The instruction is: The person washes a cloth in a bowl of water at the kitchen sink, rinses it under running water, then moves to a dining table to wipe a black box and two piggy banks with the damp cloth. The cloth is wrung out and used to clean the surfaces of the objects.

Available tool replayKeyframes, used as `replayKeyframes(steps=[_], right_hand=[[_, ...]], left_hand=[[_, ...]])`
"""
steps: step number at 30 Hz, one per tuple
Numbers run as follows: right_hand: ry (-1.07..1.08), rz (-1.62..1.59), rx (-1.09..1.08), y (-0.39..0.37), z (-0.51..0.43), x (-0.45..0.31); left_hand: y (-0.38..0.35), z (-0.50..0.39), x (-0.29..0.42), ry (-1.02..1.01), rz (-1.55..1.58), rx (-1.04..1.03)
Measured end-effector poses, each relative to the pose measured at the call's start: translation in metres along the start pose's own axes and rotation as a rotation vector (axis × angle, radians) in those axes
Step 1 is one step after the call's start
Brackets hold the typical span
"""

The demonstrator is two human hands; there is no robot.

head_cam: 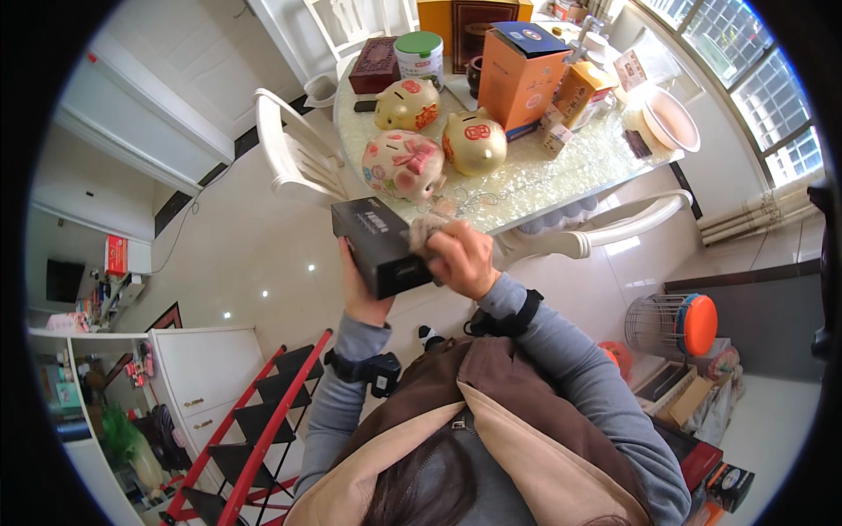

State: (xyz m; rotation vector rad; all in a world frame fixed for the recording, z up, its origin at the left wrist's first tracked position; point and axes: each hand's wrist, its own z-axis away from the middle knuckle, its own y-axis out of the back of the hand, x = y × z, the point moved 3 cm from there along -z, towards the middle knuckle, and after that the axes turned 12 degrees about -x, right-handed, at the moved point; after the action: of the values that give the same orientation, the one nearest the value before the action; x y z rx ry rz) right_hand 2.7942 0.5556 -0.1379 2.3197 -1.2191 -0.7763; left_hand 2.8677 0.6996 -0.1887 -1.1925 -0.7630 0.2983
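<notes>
My left hand [363,289] holds a black box [378,246] from below and its left side, tilted in front of my body. In my right hand [464,256] is a bunched greyish-brown cloth [424,233], pressed against the right side of the box. Just beyond the box, on the table, stand a flowered piggy bank [403,164] with a pink bow and two gold piggy banks, one behind [408,105] and one to the right [475,141].
The glass-topped table [546,191] also bears an orange box [520,79], a green-lidded can [419,58], a dark red carved box [375,66] and a pink basin [671,119]. White chairs [289,151] flank it. A red step ladder [263,427] stands at lower left.
</notes>
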Motion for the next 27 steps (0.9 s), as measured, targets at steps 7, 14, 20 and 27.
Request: replayKeyframes(steps=[7, 14, 20, 27], right_hand=[[-0.522, -0.26, 0.007, 0.052, 0.046, 0.034], [-0.983, -0.615, 0.256, 0.149, 0.079, 0.042], [-1.03, -0.431, 0.22, 0.193, 0.093, 0.049], [-1.051, -0.55, 0.311, 0.213, 0.104, 0.09]], left_hand=[[0.06, -0.028, -0.026, 0.286, -0.133, 0.007], [0.095, -0.11, -0.124, 0.647, -0.213, -0.016], [0.089, -0.202, -0.198, 0.795, -0.46, -0.156], [0.075, -0.288, -0.235, 0.461, -1.158, -0.141]])
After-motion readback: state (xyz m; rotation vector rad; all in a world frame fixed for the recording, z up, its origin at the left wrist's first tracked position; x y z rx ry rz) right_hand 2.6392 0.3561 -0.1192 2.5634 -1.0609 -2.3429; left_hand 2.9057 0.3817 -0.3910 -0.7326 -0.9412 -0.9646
